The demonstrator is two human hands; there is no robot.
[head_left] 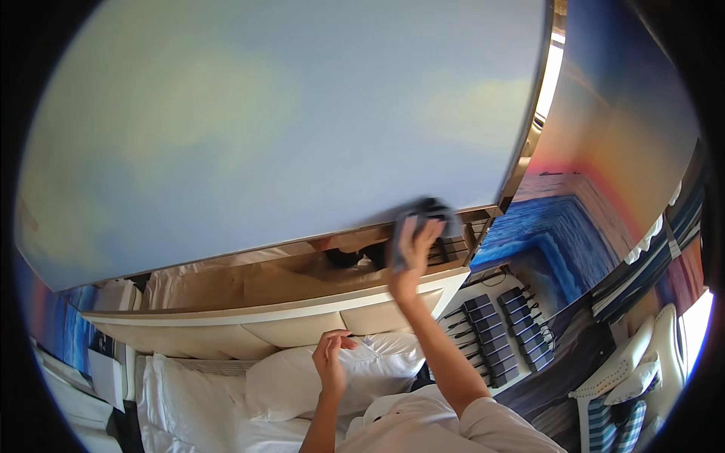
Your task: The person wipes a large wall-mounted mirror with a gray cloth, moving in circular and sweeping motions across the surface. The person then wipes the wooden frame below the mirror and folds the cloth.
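Note:
My right hand [414, 253] presses a dark grey cloth [450, 223] against the lower frame of a large sky-blue panel [287, 128], near its right corner. Its fingers are spread over the cloth, and motion blurs both a little. Just below runs a shiny mirror-like strip [249, 285], which reflects white bedding. My left hand [330, 361] hovers over a white pillow [283, 381]; its fingers are loosely bent, apart from the pillow, with nothing seen in them.
A cream padded headboard [294, 332] spans the bed's head. To the right, a white bedside surface [453, 302] bears two dark racks [491, 340] with several plugged-in cables. A sea-and-sunset mural [596, 204] covers the wall there. White bedding [189, 400] lies at lower left; a cushioned chair [642, 355] stands far right.

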